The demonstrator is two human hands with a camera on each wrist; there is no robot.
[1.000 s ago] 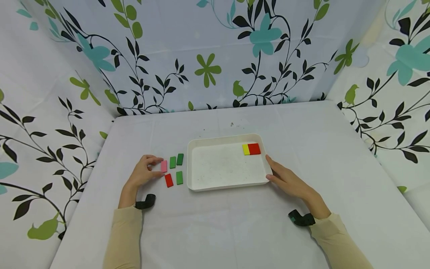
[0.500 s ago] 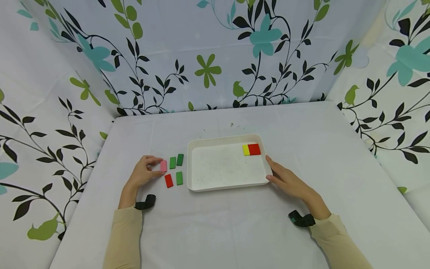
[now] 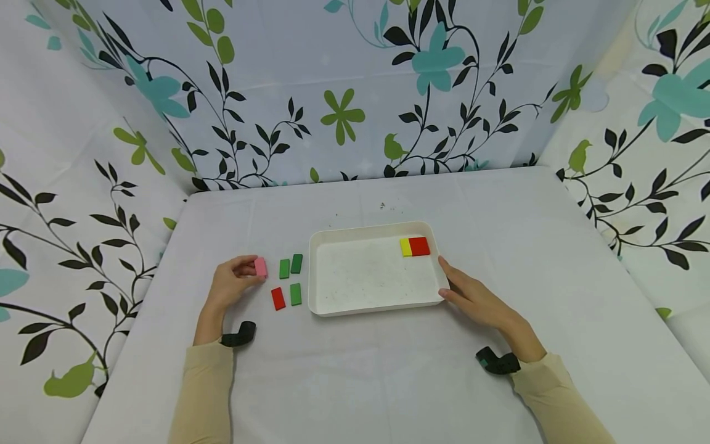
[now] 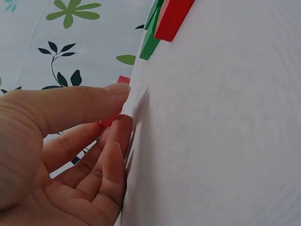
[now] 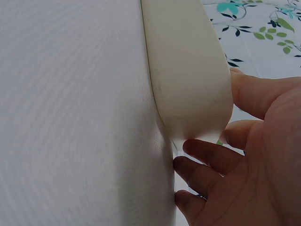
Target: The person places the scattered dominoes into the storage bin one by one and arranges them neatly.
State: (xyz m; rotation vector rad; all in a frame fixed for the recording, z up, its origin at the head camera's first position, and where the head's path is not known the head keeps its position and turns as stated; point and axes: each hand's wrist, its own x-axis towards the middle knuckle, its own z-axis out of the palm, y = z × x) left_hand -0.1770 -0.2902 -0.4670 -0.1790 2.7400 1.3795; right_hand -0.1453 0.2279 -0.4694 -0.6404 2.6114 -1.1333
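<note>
My left hand (image 3: 228, 285) pinches a small pink rectangular block (image 3: 261, 267) between thumb and fingers, left of the other loose blocks. In the left wrist view the thumb hides most of the pink block (image 4: 123, 79). To the right of it lie a red block (image 3: 278, 298) and three green ones, the nearest of them a green block (image 3: 296, 294). My right hand (image 3: 471, 295) rests against the right end of a shallow white tray (image 3: 360, 310), fingers and thumb touching its outer wall (image 5: 193, 94). Inside the tray's far right corner, a yellow block (image 3: 406, 247) sits beside a red piece (image 3: 420, 246).
A white cloth covers the table (image 3: 377, 376). Patterned curtains (image 3: 344, 92) stand along the back and both sides. Small dark specks (image 3: 383, 205) dot the cloth behind the tray. A black device (image 3: 240, 333) is worn on each wrist.
My left hand has drawn the pink block a little to the left, away from the green blocks. The right hand and the tray have stayed put.
</note>
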